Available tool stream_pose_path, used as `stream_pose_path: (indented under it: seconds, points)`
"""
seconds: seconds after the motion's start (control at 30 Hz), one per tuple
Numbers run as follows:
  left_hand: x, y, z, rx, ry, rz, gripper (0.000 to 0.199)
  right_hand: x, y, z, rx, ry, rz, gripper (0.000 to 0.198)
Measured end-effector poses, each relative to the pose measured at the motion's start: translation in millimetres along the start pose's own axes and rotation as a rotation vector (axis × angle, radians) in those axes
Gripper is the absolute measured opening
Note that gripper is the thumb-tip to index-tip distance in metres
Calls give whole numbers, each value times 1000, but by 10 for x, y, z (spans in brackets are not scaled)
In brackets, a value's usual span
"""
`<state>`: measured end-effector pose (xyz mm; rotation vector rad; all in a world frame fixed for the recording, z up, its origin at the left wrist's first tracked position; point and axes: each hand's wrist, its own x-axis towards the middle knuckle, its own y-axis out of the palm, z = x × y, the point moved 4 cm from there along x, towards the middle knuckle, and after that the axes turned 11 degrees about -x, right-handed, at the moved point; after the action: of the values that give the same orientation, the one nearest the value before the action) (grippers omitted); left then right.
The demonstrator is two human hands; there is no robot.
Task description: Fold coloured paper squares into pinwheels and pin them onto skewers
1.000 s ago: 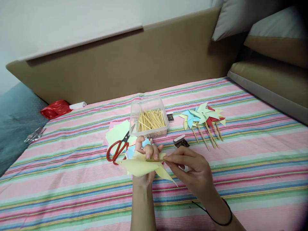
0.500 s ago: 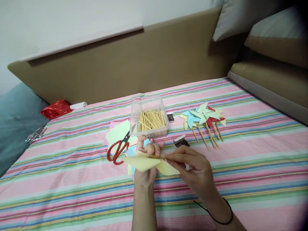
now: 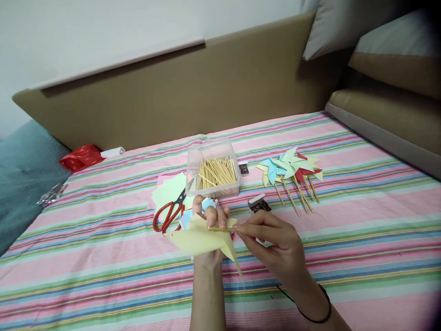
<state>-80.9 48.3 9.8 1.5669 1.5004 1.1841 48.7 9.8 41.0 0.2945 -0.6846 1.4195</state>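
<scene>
A pale yellow paper pinwheel [image 3: 203, 241] is held in front of me, its blades curled. My left hand [image 3: 212, 216] is behind and under it, with fingers bent over its upper edge. Against the back of the pinwheel lies a short-looking length of wooden stick [image 3: 223, 229], seen nearly end-on. My right hand [image 3: 279, 236] pinches the near end of that stick between thumb and fingers. The left palm is hidden by the paper. Just beyond the hands is a small open box of dark pins [image 3: 261, 205].
A clear plastic box [image 3: 229, 189] holds many wooden sticks. Red-handled scissors [image 3: 169, 214] lie on coloured paper sheets [image 3: 168, 188]. Several finished pinwheels [image 3: 289, 163] lie to the right. A red plastic bag [image 3: 81, 157] sits far left on the striped cloth [image 3: 113, 257].
The yellow pinwheel has turned on the stick, so a blade now points down toward me. My left fingers have shifted slightly left. My right hand keeps its pinch on the stick.
</scene>
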Motion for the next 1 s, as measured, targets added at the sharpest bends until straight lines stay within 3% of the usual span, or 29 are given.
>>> stream_pose_path:
  seconds: [0.53, 0.67, 0.83, 1.0]
  points:
    - [-7, 10, -14, 90, 17, -75, 31, 3, 12, -15, -20, 58, 29, 23]
    - [-6, 23, -22, 142, 71, -77, 58, 3, 48, -115, 70, 236, 77, 16]
    - [5, 8, -42, 316, 157, -206, 68, -86, 138, -334, 303, 573, 182, 13]
    - [5, -16, -99, 511, 283, -306, 72, -162, 144, -478, 218, 665, 389, 19]
